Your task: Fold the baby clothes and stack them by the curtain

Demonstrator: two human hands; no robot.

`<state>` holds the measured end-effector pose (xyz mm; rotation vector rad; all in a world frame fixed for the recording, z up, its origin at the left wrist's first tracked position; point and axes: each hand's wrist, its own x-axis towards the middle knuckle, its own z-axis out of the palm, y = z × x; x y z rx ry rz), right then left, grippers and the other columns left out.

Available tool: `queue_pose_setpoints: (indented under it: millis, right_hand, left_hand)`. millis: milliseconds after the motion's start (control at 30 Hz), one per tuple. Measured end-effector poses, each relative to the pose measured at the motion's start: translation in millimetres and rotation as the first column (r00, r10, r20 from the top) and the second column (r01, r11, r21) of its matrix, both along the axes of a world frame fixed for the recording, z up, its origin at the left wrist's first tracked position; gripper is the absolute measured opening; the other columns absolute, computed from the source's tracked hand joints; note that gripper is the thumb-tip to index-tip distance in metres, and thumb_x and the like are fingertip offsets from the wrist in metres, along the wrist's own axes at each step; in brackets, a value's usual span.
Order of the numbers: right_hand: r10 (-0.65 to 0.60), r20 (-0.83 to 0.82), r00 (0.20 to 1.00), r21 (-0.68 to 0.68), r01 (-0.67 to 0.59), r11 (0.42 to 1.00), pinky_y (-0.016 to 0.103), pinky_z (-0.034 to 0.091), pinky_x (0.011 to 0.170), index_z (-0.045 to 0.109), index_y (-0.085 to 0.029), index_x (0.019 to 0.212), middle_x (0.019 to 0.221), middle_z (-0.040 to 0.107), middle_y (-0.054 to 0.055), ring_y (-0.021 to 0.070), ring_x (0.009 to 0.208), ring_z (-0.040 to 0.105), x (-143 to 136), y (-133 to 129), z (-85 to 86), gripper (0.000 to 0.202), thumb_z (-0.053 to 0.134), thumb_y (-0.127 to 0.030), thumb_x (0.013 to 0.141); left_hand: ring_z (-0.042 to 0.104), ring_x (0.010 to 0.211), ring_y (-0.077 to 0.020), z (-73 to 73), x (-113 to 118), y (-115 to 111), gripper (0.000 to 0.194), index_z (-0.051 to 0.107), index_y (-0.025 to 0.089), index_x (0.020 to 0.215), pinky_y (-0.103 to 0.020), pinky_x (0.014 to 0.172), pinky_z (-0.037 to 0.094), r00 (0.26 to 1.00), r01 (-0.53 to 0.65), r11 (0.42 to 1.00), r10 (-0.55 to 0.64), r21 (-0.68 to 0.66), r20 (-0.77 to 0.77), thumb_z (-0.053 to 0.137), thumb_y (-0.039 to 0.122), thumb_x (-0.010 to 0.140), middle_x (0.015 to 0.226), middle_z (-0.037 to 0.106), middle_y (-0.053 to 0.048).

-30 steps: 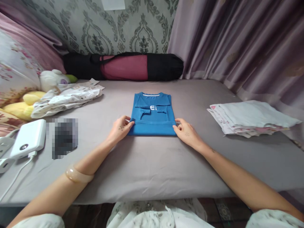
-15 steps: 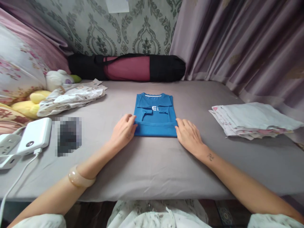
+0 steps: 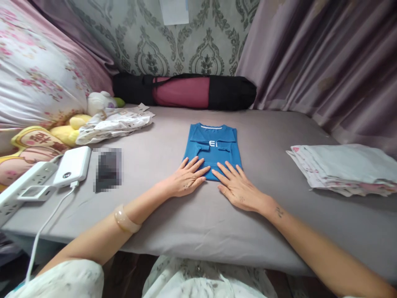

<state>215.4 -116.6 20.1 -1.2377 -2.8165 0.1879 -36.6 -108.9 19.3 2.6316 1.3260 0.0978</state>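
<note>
A blue shirt [image 3: 214, 155] lies folded on the grey sheet, its collar at the far end and white letters showing between the folded-in parts. Its near edge is turned up into a band. My left hand [image 3: 189, 177] lies flat with fingers spread on the left part of this band. On the right part rests my right hand [image 3: 237, 186], palm down and fingers spread as well. The two hands almost meet at the middle and cover much of the band.
A stack of folded cloths [image 3: 344, 167] lies at right. On the left are a crumpled white garment [image 3: 114, 124], a white power bank [image 3: 72, 165] with a cable, a power strip [image 3: 27, 186] and plush toys [image 3: 66, 132]. A black and maroon bag [image 3: 182, 92] lies along the wall.
Both hands have left the shirt's side edges and moved inward, opening flat onto the turned-up band. The camera view has shifted, so the surroundings appear further right.
</note>
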Motion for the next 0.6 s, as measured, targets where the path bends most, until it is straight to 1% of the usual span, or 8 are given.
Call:
queue_pose_setpoints:
  millis: [100, 167, 233, 333, 400, 433, 533, 600]
  right_hand:
    - [-0.003, 0.01, 1.0, -0.006, 0.003, 1.0, 0.062, 0.019, 0.116, 0.032, -0.03, 0.152, 0.161, 0.023, 0.007, 0.0309, 0.149, 0.013, -1, 0, 0.2, 0.052, 0.033, -0.043, 0.102]
    - [-0.011, 0.018, 1.0, -0.003, 0.011, 1.0, 0.062, 0.019, 0.116, 0.034, -0.029, 0.151, 0.161, 0.024, 0.006, 0.0312, 0.148, 0.014, -2, 0, 0.2, 0.051, 0.032, -0.043, 0.102]
    - [-0.014, 0.02, 1.0, 0.006, 0.014, 1.0, 0.061, 0.019, 0.116, 0.035, -0.029, 0.151, 0.16, 0.025, 0.006, 0.0312, 0.148, 0.015, -2, 1, -0.6, 0.051, 0.032, -0.044, 0.102]
    - [-0.008, 0.02, 1.0, 0.021, 0.008, 1.0, 0.061, 0.02, 0.116, 0.035, -0.029, 0.151, 0.16, 0.026, 0.006, 0.031, 0.148, 0.017, -1, 2, -3.8, 0.052, 0.031, -0.044, 0.102]
    - [-0.001, 0.014, 1.0, 0.036, 0.0, 0.999, 0.061, 0.021, 0.116, 0.035, -0.029, 0.151, 0.16, 0.026, 0.006, 0.0309, 0.148, 0.017, 0, 3, -6.8, 0.052, 0.031, -0.044, 0.102]
    - [0.002, 0.009, 1.0, 0.044, -0.002, 0.999, 0.061, 0.021, 0.116, 0.035, -0.029, 0.151, 0.16, 0.026, 0.006, 0.0308, 0.148, 0.017, 1, 4, -8.3, 0.052, 0.031, -0.044, 0.102]
    - [0.002, 0.006, 1.0, 0.058, -0.003, 0.998, 0.061, 0.022, 0.116, 0.035, -0.03, 0.151, 0.16, 0.027, 0.005, 0.0307, 0.148, 0.017, 1, 5, -11.2, 0.051, 0.03, -0.044, 0.102]
    - [0.001, 0.011, 1.0, 0.06, -0.001, 0.998, 0.061, 0.022, 0.116, 0.035, -0.031, 0.151, 0.16, 0.027, 0.004, 0.0305, 0.148, 0.018, 1, 5, -11.7, 0.051, 0.03, -0.044, 0.102]
  left_hand:
    - [0.013, 0.15, -0.0263, 2.0, -2, -1, 0.055, 0.033, 0.029, 0.151, -0.051, 0.119, 0.013, 1.0, 0.004, 1.0, -0.004, -0.015, 0.003, 0.021, 0.049, 0.102, 0.161, 0.023, -0.009]
    - [0.015, 0.15, -0.0273, 5.5, -9, -4, 0.057, 0.033, 0.026, 0.151, -0.05, 0.119, 0.015, 0.999, -0.03, 1.0, 0.03, 0.002, 0.015, 0.022, 0.051, 0.101, 0.161, 0.022, -0.011]
    - [0.022, 0.147, -0.0292, 11.8, -24, -10, 0.06, 0.035, 0.021, 0.15, -0.049, 0.117, 0.02, 0.992, -0.122, 0.992, 0.12, 0.044, 0.037, 0.025, 0.053, 0.1, 0.159, 0.026, -0.015]
    - [0.043, 0.131, -0.0304, 23.4, -56, -24, 0.063, 0.039, 0.015, 0.145, -0.046, 0.107, 0.035, 0.942, -0.329, 0.938, 0.319, 0.11, 0.105, 0.031, 0.055, 0.097, 0.142, 0.045, -0.02]
    - [0.054, 0.113, -0.0289, 28.1, -79, -36, 0.059, 0.044, 0.015, 0.14, -0.045, 0.097, 0.042, 0.864, -0.498, 0.854, 0.474, 0.154, 0.169, 0.036, 0.053, 0.096, 0.121, 0.056, -0.017]
    - [0.055, 0.106, -0.0281, 28.5, -90, -43, 0.055, 0.047, 0.017, 0.137, -0.045, 0.094, 0.043, 0.807, -0.588, 0.789, 0.555, 0.18, 0.203, 0.039, 0.052, 0.095, 0.112, 0.058, -0.015]
    - [0.055, 0.1, -0.0299, 22.0, -115, -60, 0.046, 0.055, 0.023, 0.127, -0.048, 0.09, 0.043, 0.589, -0.807, 0.533, 0.752, 0.254, 0.296, 0.044, 0.051, 0.093, 0.101, 0.058, -0.012]
    - [0.053, 0.104, -0.0337, 14.8, -125, -68, 0.044, 0.058, 0.025, 0.123, -0.05, 0.09, 0.042, 0.466, -0.879, 0.396, 0.83, 0.267, 0.305, 0.047, 0.052, 0.091, 0.105, 0.057, -0.014]
